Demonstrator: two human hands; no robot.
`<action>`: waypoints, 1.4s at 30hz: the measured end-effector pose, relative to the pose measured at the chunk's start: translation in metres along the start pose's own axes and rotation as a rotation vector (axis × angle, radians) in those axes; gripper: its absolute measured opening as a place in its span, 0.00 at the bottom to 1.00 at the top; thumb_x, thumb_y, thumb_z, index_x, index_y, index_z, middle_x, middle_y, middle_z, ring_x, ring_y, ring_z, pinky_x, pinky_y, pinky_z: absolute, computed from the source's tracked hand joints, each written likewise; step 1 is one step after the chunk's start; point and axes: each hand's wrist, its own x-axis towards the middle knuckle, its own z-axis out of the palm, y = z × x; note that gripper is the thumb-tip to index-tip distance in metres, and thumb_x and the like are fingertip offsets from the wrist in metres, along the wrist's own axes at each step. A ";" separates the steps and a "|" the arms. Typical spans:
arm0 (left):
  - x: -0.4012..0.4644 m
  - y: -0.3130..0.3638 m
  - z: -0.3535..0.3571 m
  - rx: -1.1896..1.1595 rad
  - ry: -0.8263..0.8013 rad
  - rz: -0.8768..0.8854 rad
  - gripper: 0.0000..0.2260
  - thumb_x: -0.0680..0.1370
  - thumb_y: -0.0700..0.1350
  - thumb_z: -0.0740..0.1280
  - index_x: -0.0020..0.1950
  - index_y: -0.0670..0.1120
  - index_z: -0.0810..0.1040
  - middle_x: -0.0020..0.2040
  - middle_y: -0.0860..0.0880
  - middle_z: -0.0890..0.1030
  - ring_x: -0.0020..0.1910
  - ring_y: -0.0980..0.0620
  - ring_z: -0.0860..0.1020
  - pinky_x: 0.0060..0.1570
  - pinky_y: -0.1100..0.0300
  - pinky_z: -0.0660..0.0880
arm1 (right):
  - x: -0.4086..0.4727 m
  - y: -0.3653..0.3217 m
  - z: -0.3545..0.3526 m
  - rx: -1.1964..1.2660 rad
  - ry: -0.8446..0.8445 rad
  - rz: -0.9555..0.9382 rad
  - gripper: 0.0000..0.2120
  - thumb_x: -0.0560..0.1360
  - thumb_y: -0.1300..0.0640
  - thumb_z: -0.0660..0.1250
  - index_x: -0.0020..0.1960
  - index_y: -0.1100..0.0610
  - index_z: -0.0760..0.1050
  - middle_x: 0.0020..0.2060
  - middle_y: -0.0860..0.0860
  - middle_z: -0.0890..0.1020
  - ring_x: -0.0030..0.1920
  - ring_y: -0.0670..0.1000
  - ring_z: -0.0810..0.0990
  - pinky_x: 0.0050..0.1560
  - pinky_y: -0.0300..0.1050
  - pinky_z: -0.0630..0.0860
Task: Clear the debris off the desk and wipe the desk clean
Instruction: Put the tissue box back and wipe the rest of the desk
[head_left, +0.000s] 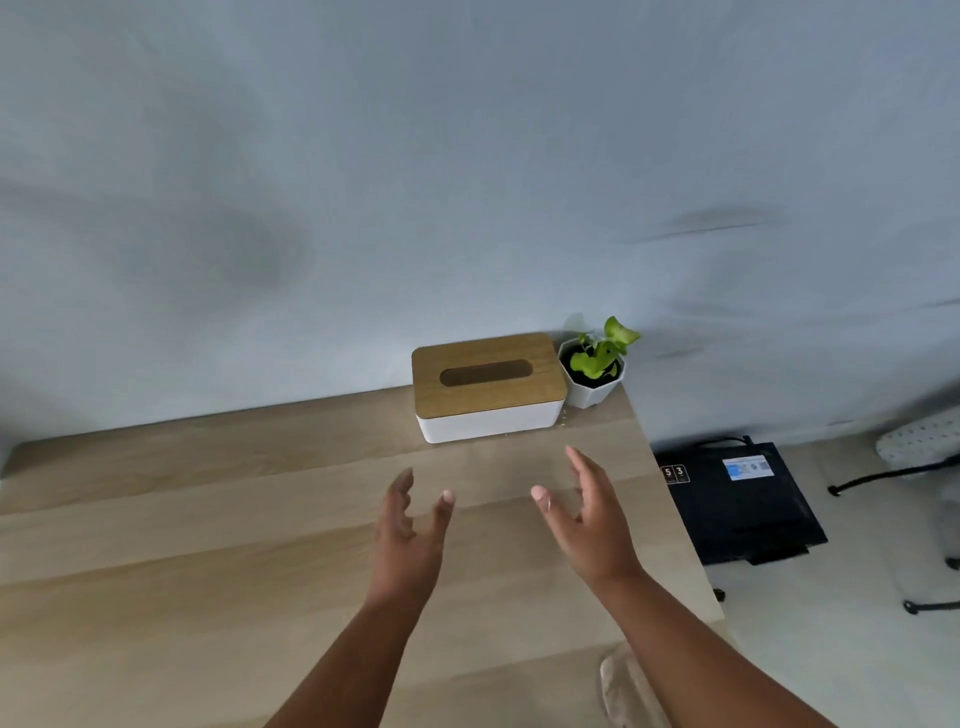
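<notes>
The light wooden desk (208, 519) runs from the left edge to a right edge near the middle of the view. At its far right corner stands a white tissue box with a wooden lid (488, 387). My left hand (410, 530) and my right hand (587, 514) hover over the desk just in front of the box, palms facing each other, fingers apart and holding nothing. A few small crumbs (563, 418) lie beside the box's right end. A pale cloth-like object (623, 686) lies on the desk near the front right, partly hidden by my right forearm.
A small green plant in a white pot (595, 374) sits at the desk's far right corner, touching the tissue box. A blue fabric backdrop hangs behind. On the floor to the right are a black flat device (743, 509) and chair legs (930, 605).
</notes>
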 end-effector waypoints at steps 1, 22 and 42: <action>0.009 0.007 0.004 -0.033 0.024 -0.004 0.34 0.72 0.68 0.68 0.75 0.57 0.67 0.74 0.55 0.70 0.72 0.55 0.68 0.72 0.50 0.69 | 0.011 0.001 0.000 0.019 -0.004 0.011 0.36 0.77 0.43 0.72 0.80 0.51 0.63 0.76 0.47 0.69 0.75 0.47 0.69 0.73 0.54 0.72; 0.130 0.031 0.046 -0.166 0.128 0.042 0.26 0.76 0.48 0.76 0.72 0.59 0.71 0.60 0.63 0.82 0.57 0.62 0.81 0.51 0.70 0.77 | 0.126 -0.012 0.035 0.358 0.136 0.083 0.26 0.80 0.50 0.71 0.76 0.47 0.68 0.68 0.47 0.78 0.69 0.48 0.77 0.70 0.56 0.74; 0.080 0.028 -0.014 -0.201 0.237 0.025 0.26 0.75 0.47 0.75 0.70 0.62 0.71 0.57 0.61 0.83 0.48 0.64 0.82 0.48 0.66 0.75 | 0.054 -0.059 0.060 0.274 0.121 0.098 0.28 0.79 0.48 0.71 0.76 0.54 0.68 0.67 0.49 0.77 0.67 0.48 0.76 0.70 0.52 0.73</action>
